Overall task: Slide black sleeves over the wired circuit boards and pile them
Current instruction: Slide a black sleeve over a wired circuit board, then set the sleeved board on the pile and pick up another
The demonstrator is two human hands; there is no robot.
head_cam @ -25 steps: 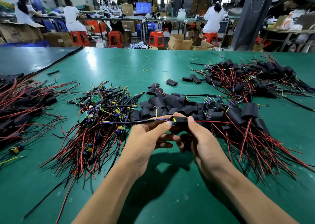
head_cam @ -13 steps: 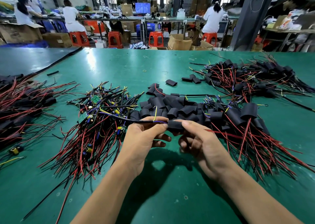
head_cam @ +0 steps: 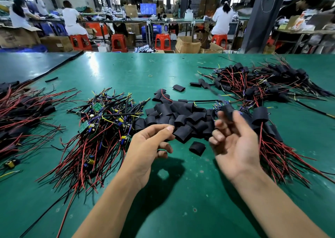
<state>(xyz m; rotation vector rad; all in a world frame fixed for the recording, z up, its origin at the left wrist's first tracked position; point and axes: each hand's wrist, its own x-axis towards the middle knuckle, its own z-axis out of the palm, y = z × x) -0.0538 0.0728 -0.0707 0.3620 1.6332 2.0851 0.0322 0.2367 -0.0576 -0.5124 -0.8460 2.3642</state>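
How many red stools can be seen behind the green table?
4 red stools: one under the seated person at left, two empty in the middle, one under the person at right. More may be hidden.

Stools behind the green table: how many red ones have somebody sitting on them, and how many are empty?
Sat-on red stools: 2
Empty red stools: 2
Total: 4
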